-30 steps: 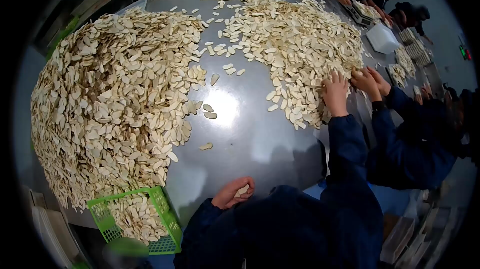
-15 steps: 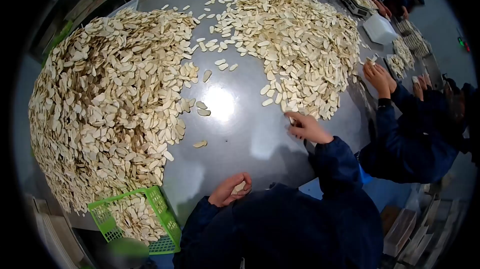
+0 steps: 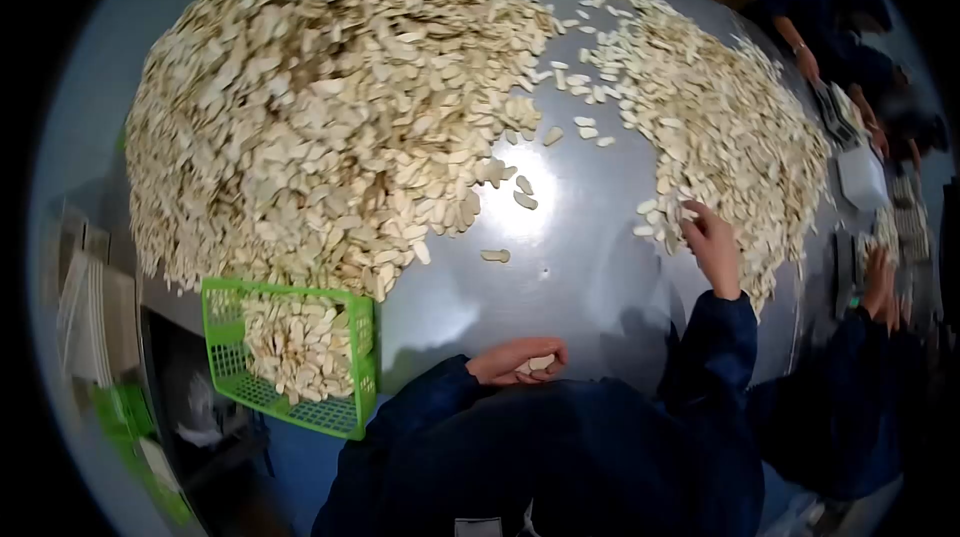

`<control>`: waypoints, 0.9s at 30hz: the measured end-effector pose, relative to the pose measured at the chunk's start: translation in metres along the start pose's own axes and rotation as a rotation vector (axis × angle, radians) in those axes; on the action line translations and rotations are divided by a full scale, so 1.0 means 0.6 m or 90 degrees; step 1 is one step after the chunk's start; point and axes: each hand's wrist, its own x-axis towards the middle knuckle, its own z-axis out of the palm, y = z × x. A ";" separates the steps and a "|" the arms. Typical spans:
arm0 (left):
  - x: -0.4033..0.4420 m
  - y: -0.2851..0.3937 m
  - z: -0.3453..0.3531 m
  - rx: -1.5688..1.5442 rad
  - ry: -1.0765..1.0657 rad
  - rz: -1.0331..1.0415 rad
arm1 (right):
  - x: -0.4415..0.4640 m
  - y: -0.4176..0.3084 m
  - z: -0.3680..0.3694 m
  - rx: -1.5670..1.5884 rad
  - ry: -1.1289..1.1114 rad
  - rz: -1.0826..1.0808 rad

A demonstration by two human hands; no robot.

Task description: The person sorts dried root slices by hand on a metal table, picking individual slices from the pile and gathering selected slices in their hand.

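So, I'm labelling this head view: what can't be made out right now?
In the head view:
- Left hand: its curl hides how many slices it holds.
- Right hand: whether its grip has a slice; too small.
- Green basket: slices cover most of its floor.
- Co-worker's hand: blur hides anything it holds.

The left arm (image 3: 425,402) bends across the front of the torso (image 3: 560,457), its left hand (image 3: 512,361) held close in, curled into a loose cup. The right arm (image 3: 708,357) reaches forward, the right hand (image 3: 713,242) pointing away from the body with bent fingers (image 3: 692,231).
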 end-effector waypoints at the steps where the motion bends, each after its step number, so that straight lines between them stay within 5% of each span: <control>1: -0.002 0.000 0.000 -0.005 0.001 0.005 | 0.021 -0.018 0.031 0.028 -0.037 -0.048; 7: -0.001 -0.004 -0.002 -0.058 -0.032 0.022 | 0.232 -0.169 0.207 0.037 -0.096 -0.372; 13: -0.005 -0.006 0.001 -0.064 -0.002 0.065 | 0.367 -0.283 0.366 0.033 -0.138 -0.301; 14: -0.003 -0.008 -0.005 -0.068 -0.011 0.075 | 0.368 -0.288 0.389 0.012 -0.101 -0.370; 17: -0.004 -0.015 -0.011 -0.084 -0.004 0.070 | 0.331 -0.292 0.384 -0.162 -0.247 -0.470; 21: -0.006 -0.002 -0.004 -0.062 -0.002 0.053 | 0.234 -0.284 0.270 -0.158 -0.598 -0.516; 24: -0.003 -0.001 -0.008 -0.037 -0.027 0.052 | 0.194 -0.232 0.188 0.057 -0.486 -0.446; 27: 0.000 -0.001 -0.014 -0.039 -0.048 0.044 | 0.165 -0.177 0.134 -0.045 -0.286 -0.398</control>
